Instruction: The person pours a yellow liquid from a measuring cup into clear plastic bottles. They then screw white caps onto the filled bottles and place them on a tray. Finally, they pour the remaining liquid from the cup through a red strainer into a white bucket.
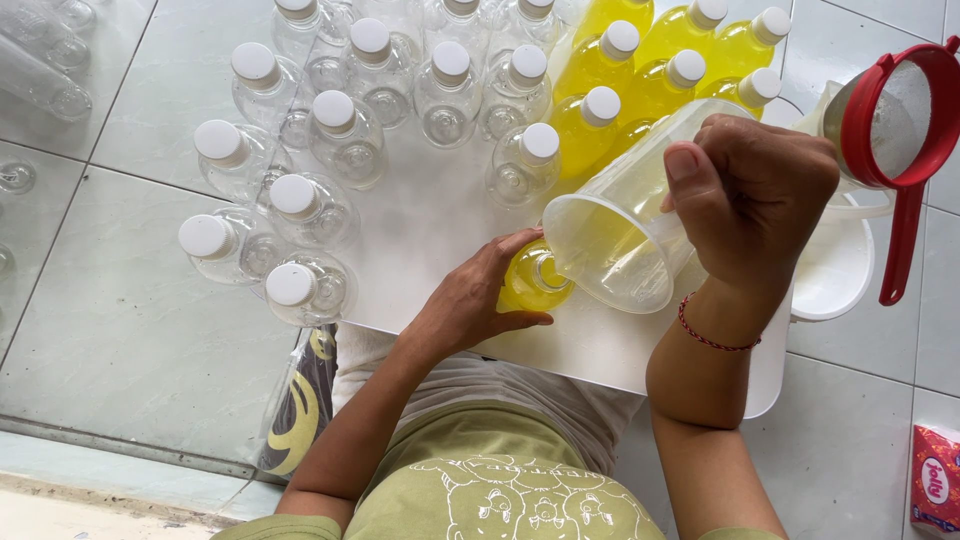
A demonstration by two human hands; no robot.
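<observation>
My right hand grips a clear plastic jug by its side and tips it, spout down, over an uncapped bottle filling with yellow liquid. My left hand wraps around that bottle and steadies it on the white board. Several capped bottles of yellow liquid stand at the back right. Several capped clear empty bottles stand at the back and left.
A red-rimmed sieve rests on a white container at the right. A red and white packet lies at the bottom right on the tiled floor. More clear bottles lie at the top left.
</observation>
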